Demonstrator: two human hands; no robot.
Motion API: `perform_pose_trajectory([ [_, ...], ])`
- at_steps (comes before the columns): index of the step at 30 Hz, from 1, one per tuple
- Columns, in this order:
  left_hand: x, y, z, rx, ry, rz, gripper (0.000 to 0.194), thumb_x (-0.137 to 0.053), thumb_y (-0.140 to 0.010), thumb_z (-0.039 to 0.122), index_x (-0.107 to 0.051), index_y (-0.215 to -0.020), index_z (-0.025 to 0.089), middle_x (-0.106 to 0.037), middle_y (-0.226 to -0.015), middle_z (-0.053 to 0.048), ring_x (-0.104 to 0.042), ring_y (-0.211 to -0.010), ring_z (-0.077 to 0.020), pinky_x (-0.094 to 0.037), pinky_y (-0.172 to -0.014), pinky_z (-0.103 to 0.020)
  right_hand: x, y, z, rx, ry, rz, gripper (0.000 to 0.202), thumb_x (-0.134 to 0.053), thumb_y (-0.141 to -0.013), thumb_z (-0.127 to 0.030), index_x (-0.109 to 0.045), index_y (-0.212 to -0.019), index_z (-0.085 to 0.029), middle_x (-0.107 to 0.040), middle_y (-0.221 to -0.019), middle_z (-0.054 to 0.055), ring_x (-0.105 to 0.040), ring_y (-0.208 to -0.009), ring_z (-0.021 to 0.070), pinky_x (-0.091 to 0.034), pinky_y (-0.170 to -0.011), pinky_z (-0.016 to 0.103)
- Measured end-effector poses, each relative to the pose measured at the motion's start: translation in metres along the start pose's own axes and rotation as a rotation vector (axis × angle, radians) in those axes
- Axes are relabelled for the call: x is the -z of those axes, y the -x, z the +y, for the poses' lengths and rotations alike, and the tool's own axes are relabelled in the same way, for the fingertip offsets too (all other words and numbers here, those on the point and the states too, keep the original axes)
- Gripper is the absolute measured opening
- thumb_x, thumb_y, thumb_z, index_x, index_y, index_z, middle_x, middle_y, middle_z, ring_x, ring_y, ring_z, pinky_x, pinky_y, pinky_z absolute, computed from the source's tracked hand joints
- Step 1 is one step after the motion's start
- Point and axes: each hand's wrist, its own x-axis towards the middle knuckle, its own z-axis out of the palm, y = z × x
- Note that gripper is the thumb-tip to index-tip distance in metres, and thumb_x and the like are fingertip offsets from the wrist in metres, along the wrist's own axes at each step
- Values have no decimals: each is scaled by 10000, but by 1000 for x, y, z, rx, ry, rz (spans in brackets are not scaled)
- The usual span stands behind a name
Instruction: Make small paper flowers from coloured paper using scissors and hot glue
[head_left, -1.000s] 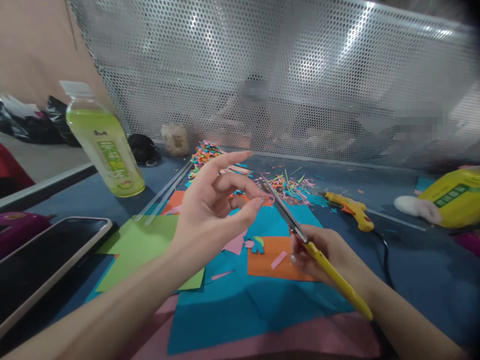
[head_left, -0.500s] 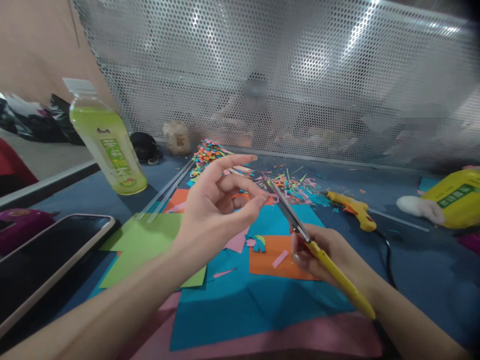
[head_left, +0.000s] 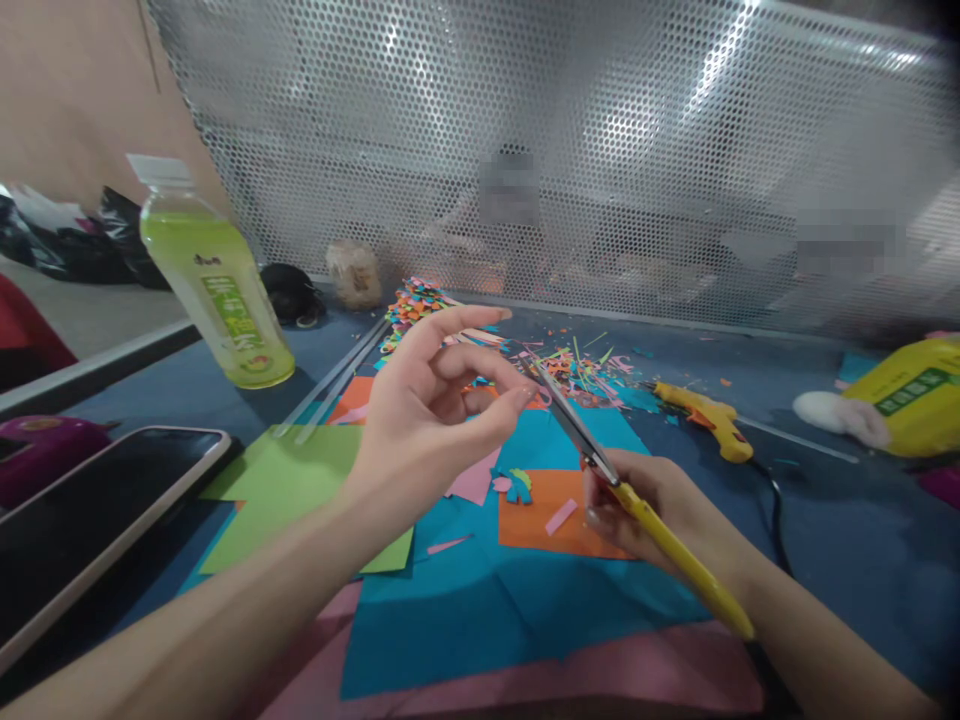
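Observation:
Between the thumb and a fingertip of my left hand [head_left: 450, 395] a small curled pink paper strip [head_left: 543, 397] is pinched. My right hand [head_left: 645, 510] grips scissors [head_left: 660, 540] with yellow handles, their metal blades pointing up and left to the pink strip. The blade tips lie right beside my left fingertips. Below the hands, a small blue, pink and green paper cutout [head_left: 516, 486] and a pink paper piece [head_left: 560, 517] rest on blue and orange sheets. Another pink sliver [head_left: 448, 545] is on the blue sheet [head_left: 480, 620].
A drink bottle [head_left: 225, 290] and a phone [head_left: 97, 540] stand and lie at left. Paper scraps [head_left: 581, 370] are heaped behind my hands. A yellow glue gun [head_left: 709, 418] with a black cord lies at right, near a yellow packet [head_left: 915, 395]. A perforated metal panel [head_left: 600, 150] closes the back.
The scissor blades have come slightly closer together at the pink strip, which looks more curled. My hands have otherwise barely moved.

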Motion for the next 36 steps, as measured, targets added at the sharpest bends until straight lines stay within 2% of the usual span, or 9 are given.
perform_pose_trajectory([
  [5,0,1,1,-36,-40,13,383,-663,-649,125,-505,-984,222,-590,-654,34,-576,-623,-110,-470,-520,-224,0,1,0,-2,2,-10,279,-637,-685,-342,-413,-663,-178,-345,-597,-44,-294,-528,66,-268,-443,183],
  [9,1,0,0,-97,-22,41,434,-689,-616,118,-502,-987,242,-590,-786,8,-576,-790,-143,-489,-610,-249,-1,1,-1,11,-113,-46,315,-628,-681,-402,-407,-660,-179,-337,-578,-51,-285,-500,58,-258,-429,187],
  [13,1,0,-5,-60,35,-119,617,-714,-582,112,-457,-1116,285,-579,-1033,-29,-533,-983,-198,-496,-687,-281,-1,2,-9,31,-232,-92,404,-572,-666,-545,-412,-636,-176,-350,-555,-48,-307,-459,50,-266,-405,189],
  [16,1,1,-7,-16,73,-209,632,-688,-622,114,-430,-1174,282,-605,-1007,-31,-547,-985,-205,-498,-720,-298,-1,3,-13,49,-227,-129,432,-531,-677,-587,-427,-647,-169,-366,-561,-39,-321,-451,47,-262,-391,185],
  [20,2,0,-6,-83,97,-154,561,-652,-674,126,-446,-1170,287,-616,-1023,-20,-539,-1025,-198,-487,-753,-288,-1,5,-10,70,-265,-188,452,-518,-675,-604,-441,-655,-159,-376,-591,-29,-326,-457,39,-258,-385,172],
  [23,5,-3,-6,-144,100,-159,561,-657,-676,136,-450,-1178,272,-639,-922,-7,-574,-943,-174,-489,-727,-269,-1,4,-6,87,-292,-187,412,-542,-684,-557,-457,-659,-154,-362,-579,-36,-330,-471,42,-272,-402,168],
  [29,6,-3,-5,-116,76,-177,568,-673,-667,192,-453,-1186,261,-645,-811,1,-603,-825,-165,-504,-737,-295,-4,-1,-6,171,-251,-227,298,-543,-703,-432,-448,-616,-162,-420,-595,-19,-351,-490,52,-350,-453,183],
  [32,5,-2,-3,-108,94,-199,568,-668,-664,161,-462,-1184,258,-629,-740,17,-606,-794,-159,-502,-767,-311,-4,0,-10,175,-206,-213,246,-545,-690,-376,-440,-605,-171,-428,-589,-11,-387,-526,75,-365,-466,193],
  [36,6,-2,-1,-84,122,-227,584,-660,-660,119,-461,-1193,248,-610,-702,25,-605,-758,-149,-499,-770,-310,-2,3,-13,160,-163,-239,281,-543,-683,-420,-462,-606,-163,-453,-600,11,-406,-553,94,-374,-477,207],
])
